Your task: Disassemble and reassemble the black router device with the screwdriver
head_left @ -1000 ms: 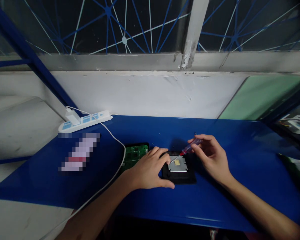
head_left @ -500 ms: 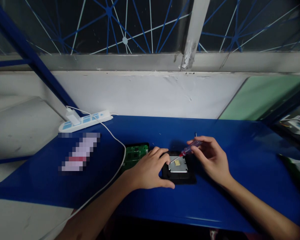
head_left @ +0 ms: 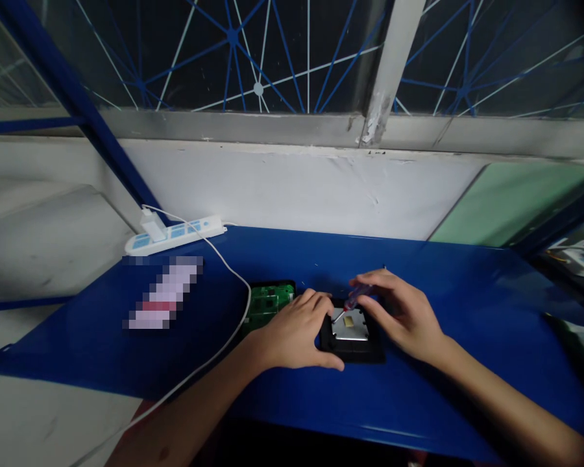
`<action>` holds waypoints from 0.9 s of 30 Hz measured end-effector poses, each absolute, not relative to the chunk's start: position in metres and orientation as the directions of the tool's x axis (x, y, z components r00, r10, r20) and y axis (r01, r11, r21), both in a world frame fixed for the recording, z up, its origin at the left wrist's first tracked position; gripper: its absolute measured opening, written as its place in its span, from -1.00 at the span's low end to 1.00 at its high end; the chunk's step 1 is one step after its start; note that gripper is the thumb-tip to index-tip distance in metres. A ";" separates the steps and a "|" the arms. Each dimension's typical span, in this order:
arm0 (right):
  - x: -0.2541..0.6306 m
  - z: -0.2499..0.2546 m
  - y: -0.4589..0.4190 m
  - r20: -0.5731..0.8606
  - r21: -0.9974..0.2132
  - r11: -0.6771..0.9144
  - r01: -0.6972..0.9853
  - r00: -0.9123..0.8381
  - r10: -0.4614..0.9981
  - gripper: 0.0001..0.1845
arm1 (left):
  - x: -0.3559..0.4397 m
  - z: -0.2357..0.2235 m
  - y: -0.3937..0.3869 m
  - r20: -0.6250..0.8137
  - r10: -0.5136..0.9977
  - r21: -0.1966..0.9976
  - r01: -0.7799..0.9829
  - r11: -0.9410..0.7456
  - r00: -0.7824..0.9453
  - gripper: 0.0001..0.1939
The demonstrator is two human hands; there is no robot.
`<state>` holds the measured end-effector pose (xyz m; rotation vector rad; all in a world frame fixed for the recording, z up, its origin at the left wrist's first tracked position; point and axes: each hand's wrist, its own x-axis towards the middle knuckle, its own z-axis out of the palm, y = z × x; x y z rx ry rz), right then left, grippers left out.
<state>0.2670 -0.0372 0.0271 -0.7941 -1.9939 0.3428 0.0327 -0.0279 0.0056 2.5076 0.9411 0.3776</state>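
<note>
My right hand grips a screwdriver with a clear purple and red handle. The shaft slants down to the left, its tip at the left corner of a silver metal plate. That plate, with a small yellowish square on it, sits inside a black plastic casing. My left hand holds the casing by its left side, thumb at the near edge and fingers at the far edge. Partly behind that hand lies a green circuit board in a black shell.
A white power strip with a plugged-in charger stands at the back left. Its white cable runs beside the circuit board and over my left forearm. A blurred pinkish item lies on the blue table. White wall and window frame rise behind.
My right hand has shifted slightly left and the screwdriver stands steeper, its tip lower at the plate's corner. My left hand keeps its hold. The whole view has shifted a little.
</note>
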 end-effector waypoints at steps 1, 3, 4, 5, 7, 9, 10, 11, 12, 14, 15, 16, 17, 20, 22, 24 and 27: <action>0.263 0.034 -0.035 0.656 -0.509 0.772 0.381 -0.410 0.634 -0.60 | 0.033 0.005 -0.028 0.103 0.669 0.479 0.553 -0.682 0.736 -0.22; 0.253 0.045 -0.031 0.622 -0.481 0.804 0.350 -0.509 0.595 -0.59 | 0.033 0.001 -0.027 0.112 0.659 0.469 0.545 -0.695 0.744 -0.12; 0.248 0.049 -0.030 0.605 -0.470 0.814 0.341 -0.546 0.579 -0.59 | 0.033 -0.001 -0.027 0.117 0.657 0.464 0.544 -0.699 0.745 -0.06; 0.244 0.052 -0.028 0.590 -0.460 0.821 0.339 -0.574 0.568 -0.59 | 0.033 -0.003 -0.027 0.122 0.658 0.457 0.547 -0.701 0.743 0.01; 0.238 0.054 -0.025 0.576 -0.449 0.827 0.339 -0.598 0.558 -0.59 | 0.033 -0.006 -0.027 0.129 0.667 0.445 0.559 -0.700 0.734 0.09; 0.235 0.052 -0.024 0.584 -0.455 0.823 0.339 -0.584 0.564 -0.57 | 0.033 -0.007 -0.027 0.136 0.670 0.440 0.561 -0.701 0.730 0.09; 0.234 0.049 -0.024 0.599 -0.465 0.818 0.338 -0.561 0.572 -0.57 | 0.033 -0.006 -0.028 0.138 0.668 0.439 0.559 -0.703 0.731 0.05; 0.234 0.046 -0.024 0.615 -0.478 0.811 0.339 -0.529 0.584 -0.57 | 0.033 -0.005 -0.028 0.139 0.665 0.440 0.556 -0.706 0.734 0.01; 0.235 0.043 -0.025 0.635 -0.491 0.802 0.339 -0.492 0.596 -0.58 | 0.033 -0.003 -0.028 0.141 0.662 0.441 0.552 -0.708 0.736 -0.04; 0.236 0.036 -0.026 0.667 -0.524 0.778 0.347 -0.402 0.628 -0.58 | 0.033 0.000 -0.029 0.147 0.662 0.444 0.549 -0.708 0.735 -0.11; 0.237 0.032 -0.027 0.674 -0.542 0.764 0.350 -0.362 0.644 -0.57 | 0.033 0.001 -0.029 0.153 0.663 0.445 0.548 -0.709 0.733 -0.12; 0.237 0.029 -0.028 0.676 -0.559 0.749 0.356 -0.328 0.660 -0.56 | 0.033 0.002 -0.029 0.160 0.663 0.446 0.546 -0.709 0.731 -0.13; 0.237 0.026 -0.029 0.675 -0.573 0.736 0.361 -0.301 0.673 -0.55 | 0.033 0.002 -0.029 0.167 0.662 0.447 0.543 -0.711 0.730 -0.13; 0.236 0.018 -0.031 0.675 -0.616 0.703 0.357 -0.222 0.704 -0.52 | 0.033 0.001 -0.029 0.176 0.655 0.452 0.530 -0.717 0.735 -0.12; 0.235 0.014 -0.031 0.683 -0.631 0.698 0.339 -0.186 0.707 -0.54 | 0.033 0.000 -0.029 0.171 0.651 0.455 0.527 -0.718 0.740 -0.10; 0.235 0.011 -0.031 0.702 -0.622 0.710 0.330 -0.167 0.692 -0.60 | 0.033 0.000 -0.029 0.160 0.651 0.460 0.528 -0.714 0.742 -0.08; 0.235 0.011 -0.033 0.718 -0.595 0.735 0.326 -0.196 0.668 -0.62 | 0.033 0.002 -0.029 0.153 0.655 0.463 0.532 -0.709 0.740 -0.08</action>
